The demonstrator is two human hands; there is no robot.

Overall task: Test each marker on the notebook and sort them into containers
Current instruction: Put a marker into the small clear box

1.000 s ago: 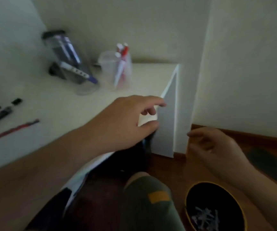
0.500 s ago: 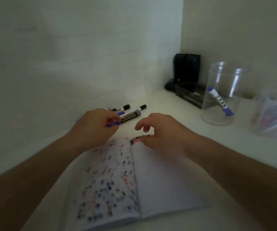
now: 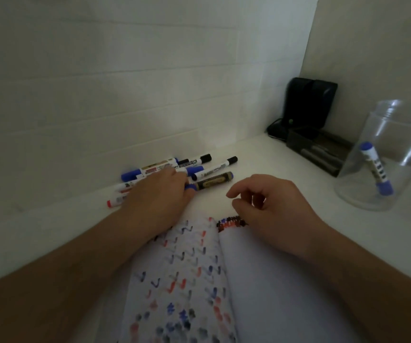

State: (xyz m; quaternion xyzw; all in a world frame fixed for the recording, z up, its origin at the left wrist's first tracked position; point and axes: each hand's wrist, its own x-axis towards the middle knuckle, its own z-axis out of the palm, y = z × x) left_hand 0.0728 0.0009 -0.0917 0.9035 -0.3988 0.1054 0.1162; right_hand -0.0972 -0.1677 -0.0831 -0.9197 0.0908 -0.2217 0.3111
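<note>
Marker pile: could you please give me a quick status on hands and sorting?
Left hand on the marker pile, fingers round a blue marker. Right hand empty over the notebook. One marker in the jar. Nothing blocking.

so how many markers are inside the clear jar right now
1: a blue-capped marker leaning inside the clear jar on the right. None seems hidden; the other markers lie loose by the wall.

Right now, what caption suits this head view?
Left hand reaches into the marker pile beside the open notebook; right hand hovers empty.
</note>
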